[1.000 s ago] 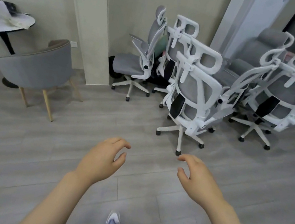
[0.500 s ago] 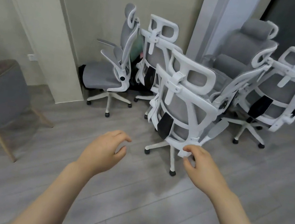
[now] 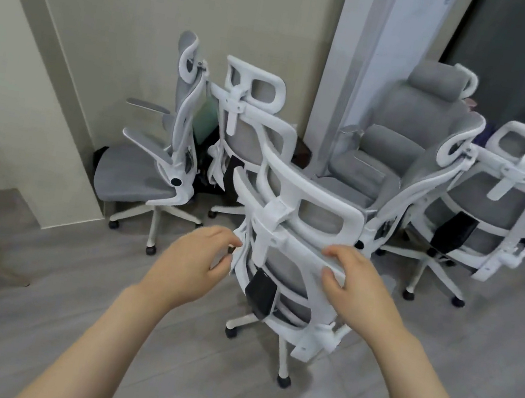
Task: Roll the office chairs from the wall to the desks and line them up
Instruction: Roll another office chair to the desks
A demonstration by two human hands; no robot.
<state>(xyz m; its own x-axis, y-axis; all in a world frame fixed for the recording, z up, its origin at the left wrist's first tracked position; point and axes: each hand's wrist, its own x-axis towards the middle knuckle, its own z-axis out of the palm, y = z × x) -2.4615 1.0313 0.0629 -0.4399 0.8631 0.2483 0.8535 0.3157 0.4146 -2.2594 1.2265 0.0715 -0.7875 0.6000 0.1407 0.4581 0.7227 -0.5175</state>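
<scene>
Head view: the nearest chair [image 3: 292,259] is seen from behind, standing on the grey floor [image 3: 62,304] in front of the others. Its white back frame is gripped at the upper right edge by the right hand [image 3: 357,287], fingers curled over the top, thumb beneath. The left hand [image 3: 194,264] is held at the frame's left edge, fingers bent; whether the frame is actually pinched cannot be told. Four more chairs [image 3: 251,134] are clustered behind, against the wall [image 3: 147,6].
</scene>
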